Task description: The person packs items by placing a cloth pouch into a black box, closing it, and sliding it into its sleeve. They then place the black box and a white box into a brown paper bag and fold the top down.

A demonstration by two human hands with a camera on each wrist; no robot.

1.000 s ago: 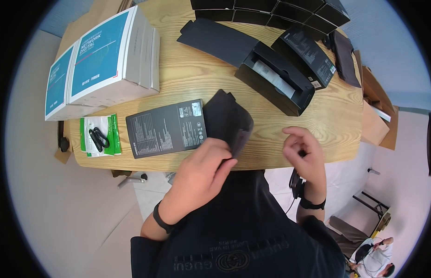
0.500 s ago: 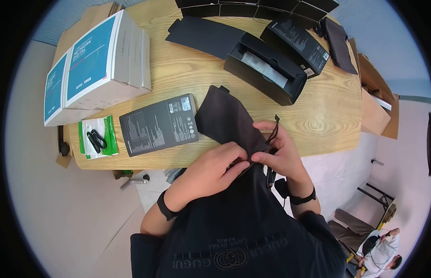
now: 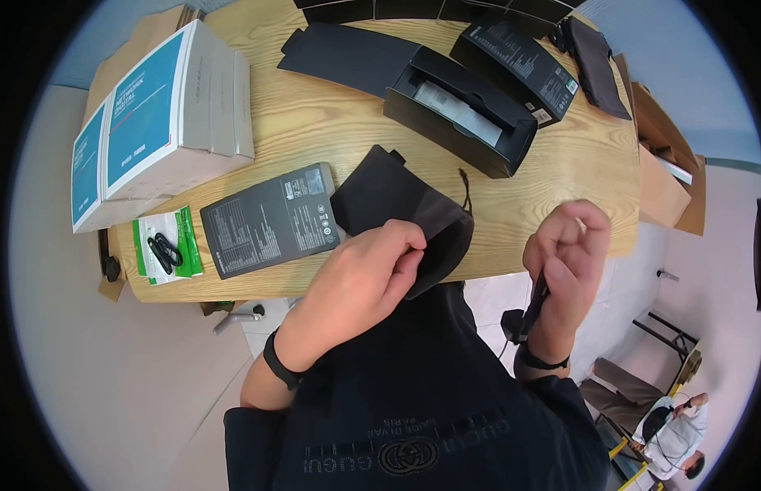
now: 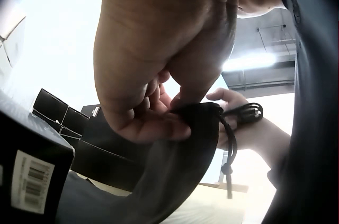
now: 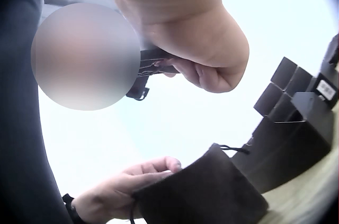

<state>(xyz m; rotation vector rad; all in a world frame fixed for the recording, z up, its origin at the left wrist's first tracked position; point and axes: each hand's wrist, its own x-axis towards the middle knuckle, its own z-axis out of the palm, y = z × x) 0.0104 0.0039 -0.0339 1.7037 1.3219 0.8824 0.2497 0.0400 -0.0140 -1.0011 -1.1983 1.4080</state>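
Note:
My left hand (image 3: 356, 274) pinches the mouth edge of a black drawstring pouch (image 3: 389, 192), whose body lies over the table's front part. From the pouch's far corner a drawstring (image 3: 466, 188) sticks up; in the left wrist view the cord (image 4: 229, 155) hangs down with a knot. To the right, apart from the pouch, my right hand (image 3: 570, 254) is raised with curled fingers round a coiled black cable (image 4: 249, 112). In the right wrist view the dark cable strands (image 5: 153, 65) show beside the curled fingers.
A dark printed box (image 3: 270, 219) lies left of the pouch. Further left are a green-white bag with a black cable (image 3: 166, 250) and white-blue boxes (image 3: 143, 123). An opened black box (image 3: 462, 123) holds a white paper; another pouch (image 3: 593, 65) lies far right. A person (image 3: 671, 434) sits behind.
The right hand came to the pouch mouth, then moved away right with the coiled cable. The left hand keeps hold of the pouch, whose mouth now gapes wider.

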